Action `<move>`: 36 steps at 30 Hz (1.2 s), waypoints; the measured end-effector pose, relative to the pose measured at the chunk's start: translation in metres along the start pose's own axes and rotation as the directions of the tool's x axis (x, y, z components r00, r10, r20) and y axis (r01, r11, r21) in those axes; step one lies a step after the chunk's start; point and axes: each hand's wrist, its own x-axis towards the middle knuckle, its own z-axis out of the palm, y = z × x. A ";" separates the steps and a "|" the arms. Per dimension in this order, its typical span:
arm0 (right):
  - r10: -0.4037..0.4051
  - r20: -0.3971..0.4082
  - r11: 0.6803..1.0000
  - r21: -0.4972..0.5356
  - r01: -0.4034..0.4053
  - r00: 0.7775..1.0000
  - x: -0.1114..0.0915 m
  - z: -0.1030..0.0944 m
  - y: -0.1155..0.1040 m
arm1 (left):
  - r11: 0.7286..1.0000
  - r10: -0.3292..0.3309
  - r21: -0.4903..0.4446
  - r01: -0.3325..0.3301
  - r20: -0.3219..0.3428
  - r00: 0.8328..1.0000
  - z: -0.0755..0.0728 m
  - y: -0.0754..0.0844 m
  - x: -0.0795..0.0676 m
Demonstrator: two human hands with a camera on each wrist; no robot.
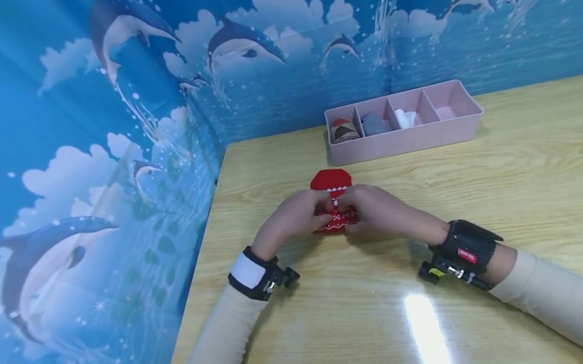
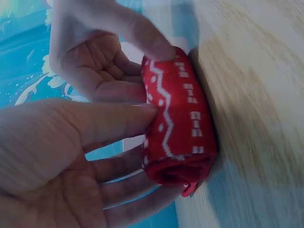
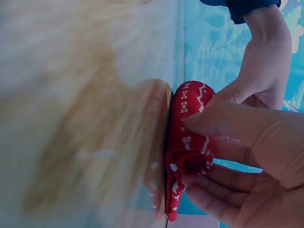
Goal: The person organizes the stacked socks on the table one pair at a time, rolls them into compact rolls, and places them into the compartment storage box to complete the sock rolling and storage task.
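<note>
A red knitted sock (image 1: 331, 178) with white patterns lies on the table, its near part turned into a roll and its far part flat. The left hand (image 1: 300, 214) grips the left end of the roll, and in the left wrist view its thumb presses on the red sock (image 2: 183, 114) with fingers behind. At the right end the right hand (image 1: 378, 210) holds the same roll. In the right wrist view that thumb lies on top of the sock (image 3: 187, 102), its fingers beside the coiled end.
Behind the sock stands a pink divided box (image 1: 402, 144). From its left, compartments hold a brown-and-red bundle (image 1: 344, 131), a grey bundle (image 1: 373, 124) and a white one (image 1: 405, 118). A dolphin-print curtain (image 1: 279, 85) borders the wooden table (image 1: 546, 185) at the back and left.
</note>
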 end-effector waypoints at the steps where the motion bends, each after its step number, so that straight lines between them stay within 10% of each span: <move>1: 0.010 0.005 1.000 0.015 -0.010 1.000 0.001 0.000 0.001 | 1.000 0.002 0.020 -0.001 -0.012 1.000 0.000 0.000 0.000; 18: 0.134 0.168 0.949 0.262 -0.175 0.977 0.019 -0.011 0.021 | 0.977 -0.017 0.212 0.021 -0.018 1.000 0.000 0.009 -0.003; 27: 0.134 0.110 0.981 0.129 -0.148 0.985 0.018 -0.014 0.011 | 0.996 0.014 0.091 -0.008 -0.067 0.998 -0.003 -0.005 0.010; 36: -0.013 -0.006 0.993 -0.120 0.013 1.000 0.012 -0.013 0.002 | 0.995 -0.054 -0.081 0.060 0.081 0.995 -0.020 -0.012 0.024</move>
